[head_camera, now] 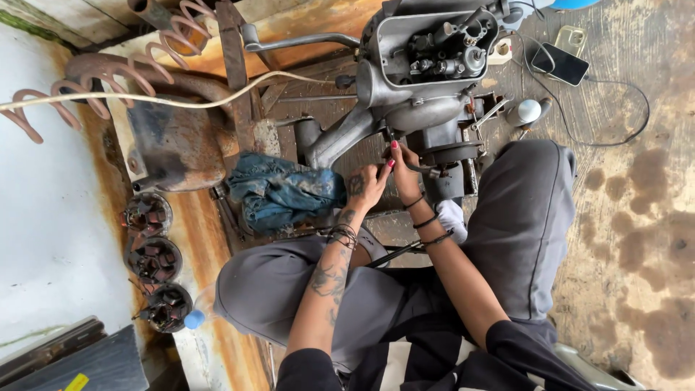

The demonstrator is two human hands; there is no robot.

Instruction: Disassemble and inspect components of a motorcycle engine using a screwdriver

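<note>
Head view: both hands work at the underside of a grey metal machine point(420, 80) lying between the knees.
Left hand point(368, 186) and right hand point(404, 170) meet there, fingers pinched narrow on a small dark part. Blue rag point(282, 192) lies just left; bare stained floor point(637, 217) opens rightward.

The person is wearing grey trousers and black sleeves pushed up, dark bracelets on both wrists, tattoos along the left forearm, and red-painted nails on the right hand point(402, 172).
</note>
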